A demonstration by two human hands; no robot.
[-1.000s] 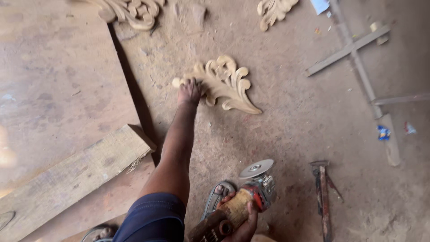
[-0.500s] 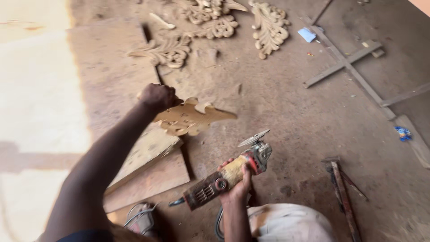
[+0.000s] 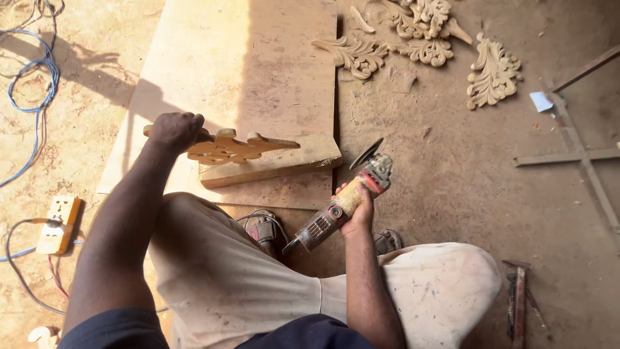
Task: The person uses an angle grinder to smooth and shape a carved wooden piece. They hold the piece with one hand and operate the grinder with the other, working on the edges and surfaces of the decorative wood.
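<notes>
Two hands grip: our left hand [image 3: 173, 129] sets the carving [image 3: 236, 147] on the block [image 3: 271, 168]; our right [image 3: 360, 208] holds the grinder [image 3: 342, 203] (disc raised), which next needs careful lowering.

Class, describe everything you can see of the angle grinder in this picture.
The angle grinder has a dark, vented rear body, a dust-coated middle and a red-and-grey head carrying a thin round disc, seen nearly edge-on. The right hand grips its middle and holds it in the air, disc end tilted up and away, above the dusty floor. Only that hand touches it.
</notes>
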